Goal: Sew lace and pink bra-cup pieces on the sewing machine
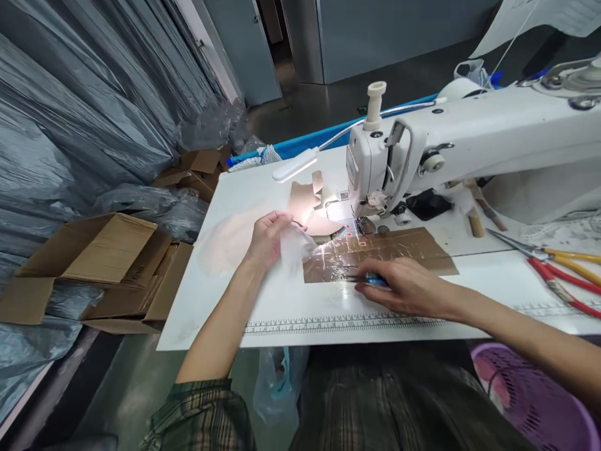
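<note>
My left hand (268,241) pinches a small white, thin piece of fabric (295,247) on the white sewing table (263,294), just left of the needle area. My right hand (407,289) rests on the table and grips a small blue-handled thread snipper (370,280), its tip pointing left toward the fabric. Tan cut pieces (307,210) lie under the lamp light beyond my left hand. A brown taped patch (404,247) covers the table in front of the white sewing machine (469,141).
Red- and yellow-handled scissors (563,269) lie at the right. A gooseneck lamp (295,168) hangs over the pieces. Open cardboard boxes (107,263) stand on the floor at the left beside grey plastic sheeting. A purple basket (535,401) sits at the lower right.
</note>
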Demonstrator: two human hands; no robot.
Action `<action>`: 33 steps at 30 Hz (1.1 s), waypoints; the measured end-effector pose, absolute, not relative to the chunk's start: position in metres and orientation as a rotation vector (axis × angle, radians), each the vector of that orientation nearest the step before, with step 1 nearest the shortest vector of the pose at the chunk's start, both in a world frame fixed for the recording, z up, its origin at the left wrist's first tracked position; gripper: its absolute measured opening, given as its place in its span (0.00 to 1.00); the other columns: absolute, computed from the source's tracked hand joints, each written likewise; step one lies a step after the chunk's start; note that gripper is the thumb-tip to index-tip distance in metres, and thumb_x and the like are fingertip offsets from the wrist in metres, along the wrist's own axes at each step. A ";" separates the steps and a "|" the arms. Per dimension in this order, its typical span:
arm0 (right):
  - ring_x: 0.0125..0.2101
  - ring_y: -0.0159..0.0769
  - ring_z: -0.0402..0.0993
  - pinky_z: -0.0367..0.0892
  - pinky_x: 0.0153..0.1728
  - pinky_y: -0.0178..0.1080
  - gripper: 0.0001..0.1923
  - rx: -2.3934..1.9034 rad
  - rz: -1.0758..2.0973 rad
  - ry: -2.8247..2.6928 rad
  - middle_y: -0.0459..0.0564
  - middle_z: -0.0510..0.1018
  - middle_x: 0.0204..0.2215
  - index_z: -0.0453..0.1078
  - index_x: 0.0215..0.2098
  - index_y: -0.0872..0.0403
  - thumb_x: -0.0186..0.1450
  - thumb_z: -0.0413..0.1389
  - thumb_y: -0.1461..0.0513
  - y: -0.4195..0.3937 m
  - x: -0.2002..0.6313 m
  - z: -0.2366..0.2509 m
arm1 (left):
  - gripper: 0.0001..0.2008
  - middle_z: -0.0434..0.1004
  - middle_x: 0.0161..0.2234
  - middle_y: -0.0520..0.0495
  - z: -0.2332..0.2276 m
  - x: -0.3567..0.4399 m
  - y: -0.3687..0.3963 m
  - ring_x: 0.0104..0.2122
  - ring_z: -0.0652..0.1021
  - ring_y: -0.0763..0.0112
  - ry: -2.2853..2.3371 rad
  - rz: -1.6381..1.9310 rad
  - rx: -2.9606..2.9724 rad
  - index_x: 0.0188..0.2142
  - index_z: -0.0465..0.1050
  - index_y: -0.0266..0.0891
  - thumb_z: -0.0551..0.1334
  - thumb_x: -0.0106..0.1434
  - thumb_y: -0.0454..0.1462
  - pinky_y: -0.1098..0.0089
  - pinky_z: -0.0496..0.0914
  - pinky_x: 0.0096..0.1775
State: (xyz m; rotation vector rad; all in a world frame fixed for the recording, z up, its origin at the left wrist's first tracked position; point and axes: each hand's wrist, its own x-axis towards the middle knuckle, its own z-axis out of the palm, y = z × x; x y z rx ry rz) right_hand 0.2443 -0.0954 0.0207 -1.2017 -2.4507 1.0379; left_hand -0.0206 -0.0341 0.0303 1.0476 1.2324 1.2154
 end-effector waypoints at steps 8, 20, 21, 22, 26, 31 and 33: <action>0.29 0.35 0.66 0.53 0.30 0.35 0.21 -1.333 0.760 -2.500 0.50 0.74 0.30 0.67 0.37 0.54 0.74 0.39 0.51 -0.079 0.220 0.009 | 0.15 0.79 0.29 0.48 0.028 -0.014 -0.040 0.33 0.83 0.60 1.236 1.213 1.118 0.30 0.70 0.38 0.73 0.47 0.39 0.65 0.76 0.34; 0.27 0.33 0.61 0.50 0.29 0.36 0.23 -1.325 0.741 -2.561 0.51 0.73 0.28 0.65 0.27 0.54 0.73 0.42 0.51 -0.053 0.178 0.002 | 0.15 0.75 0.24 0.53 0.035 -0.023 -0.041 0.30 0.82 0.63 1.172 1.219 1.139 0.31 0.67 0.38 0.71 0.51 0.39 0.69 0.75 0.30; 0.26 0.33 0.60 0.49 0.29 0.36 0.23 -1.340 0.727 -2.569 0.51 0.72 0.27 0.65 0.27 0.54 0.73 0.43 0.50 -0.054 0.176 0.002 | 0.15 0.74 0.24 0.53 0.035 -0.024 -0.041 0.31 0.82 0.63 1.165 1.223 1.147 0.32 0.67 0.38 0.71 0.51 0.39 0.68 0.75 0.30; 0.25 0.32 0.59 0.48 0.28 0.36 0.23 -1.338 0.721 -2.580 0.51 0.72 0.27 0.65 0.27 0.55 0.72 0.44 0.51 -0.057 0.176 0.002 | 0.14 0.74 0.25 0.53 0.035 -0.025 -0.041 0.31 0.82 0.63 1.163 1.225 1.161 0.32 0.67 0.38 0.71 0.52 0.39 0.68 0.75 0.31; 0.25 0.30 0.59 0.50 0.28 0.35 0.20 -1.108 0.933 -2.593 0.48 0.70 0.25 0.67 0.30 0.55 0.72 0.47 0.51 -0.076 0.192 0.006 | 0.17 0.76 0.30 0.51 0.037 -0.033 -0.047 0.30 0.80 0.68 1.211 1.098 1.308 0.41 0.70 0.38 0.71 0.54 0.39 0.67 0.75 0.35; 0.25 0.30 0.61 0.55 0.28 0.34 0.28 -1.152 1.381 -2.121 0.46 0.68 0.25 0.68 0.33 0.55 0.71 0.41 0.43 -0.083 0.219 0.008 | 0.26 0.78 0.40 0.45 0.039 -0.036 -0.060 0.41 0.79 0.66 1.218 0.734 1.517 0.55 0.67 0.39 0.68 0.58 0.41 0.63 0.72 0.46; 0.24 0.29 0.59 0.54 0.27 0.33 0.30 -1.197 1.469 -1.955 0.45 0.64 0.23 0.67 0.31 0.56 0.70 0.41 0.41 -0.078 0.220 0.004 | 0.26 0.77 0.46 0.42 0.038 -0.033 -0.065 0.48 0.76 0.63 1.182 0.674 1.577 0.56 0.66 0.39 0.67 0.60 0.41 0.60 0.69 0.51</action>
